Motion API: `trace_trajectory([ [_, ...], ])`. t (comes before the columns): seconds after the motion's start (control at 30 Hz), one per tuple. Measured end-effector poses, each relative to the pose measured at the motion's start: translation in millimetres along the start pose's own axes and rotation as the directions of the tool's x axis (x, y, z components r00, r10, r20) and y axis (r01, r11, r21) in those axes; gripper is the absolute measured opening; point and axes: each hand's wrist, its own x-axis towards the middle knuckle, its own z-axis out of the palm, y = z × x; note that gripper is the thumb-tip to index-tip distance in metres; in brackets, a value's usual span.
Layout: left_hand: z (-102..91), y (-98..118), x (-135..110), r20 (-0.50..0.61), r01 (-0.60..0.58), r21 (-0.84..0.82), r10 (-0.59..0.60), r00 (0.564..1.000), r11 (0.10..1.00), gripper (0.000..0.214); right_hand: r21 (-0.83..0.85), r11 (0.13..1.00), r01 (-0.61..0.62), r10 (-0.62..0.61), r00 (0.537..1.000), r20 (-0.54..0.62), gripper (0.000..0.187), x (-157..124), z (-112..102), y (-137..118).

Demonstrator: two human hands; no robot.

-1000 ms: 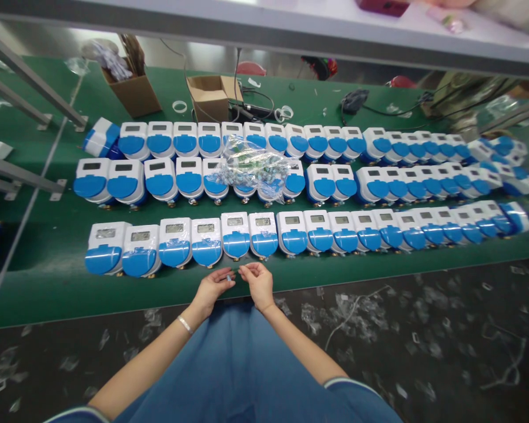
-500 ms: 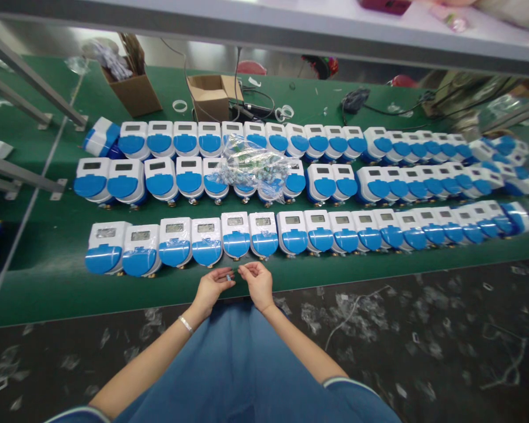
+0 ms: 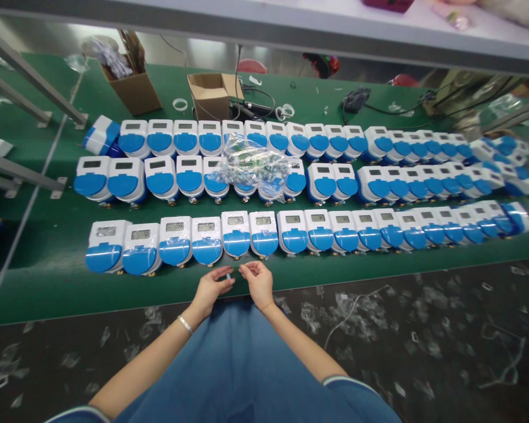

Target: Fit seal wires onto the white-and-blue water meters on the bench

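My left hand (image 3: 210,288) pinches a small blue part (image 3: 228,275) at the near edge of the green bench (image 3: 48,276). My right hand (image 3: 258,282) is just to its right, fingers pinched together on something too small to make out. Both hands hover in front of the nearest row of white and blue meters (image 3: 235,235). Two more rows of the same meters (image 3: 189,176) lie behind. A clear plastic bag of small parts (image 3: 253,164) rests on top of the middle row.
Two open cardboard boxes (image 3: 134,88) (image 3: 211,94) stand at the back of the bench with black cables (image 3: 251,108) beside them. Metal frame bars (image 3: 22,176) cross the left side. Plastic scraps litter the dark floor (image 3: 401,329). A shelf edge (image 3: 291,29) runs overhead.
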Motion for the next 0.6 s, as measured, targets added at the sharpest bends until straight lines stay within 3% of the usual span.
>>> trace_trajectory([
  [0.1,0.9,1.0,-0.7,-0.008,0.0,0.035,0.001,1.0,0.999,0.051,-0.014,1.0,0.012,-0.011,1.0,0.017,0.02,-2.1,1.2,-1.1],
  [0.23,0.0,1.2,0.4,0.003,-0.086,0.028,0.086,0.996,0.996,0.048,-0.029,0.999,0.028,-0.027,0.999,0.035,0.02,-2.7,2.8,-1.3],
  [0.43,-3.5,2.3,0.6,-0.022,0.04,-0.176,-0.045,0.999,0.984,0.028,-0.031,1.0,0.006,-0.006,1.0,0.011,0.02,-0.6,3.5,-0.4],
  [0.6,-6.0,-2.0,3.8,-0.01,0.113,-0.251,-0.119,0.993,0.961,0.019,0.041,0.998,-0.043,0.043,0.999,-0.003,0.023,0.7,4.8,-0.5],
])
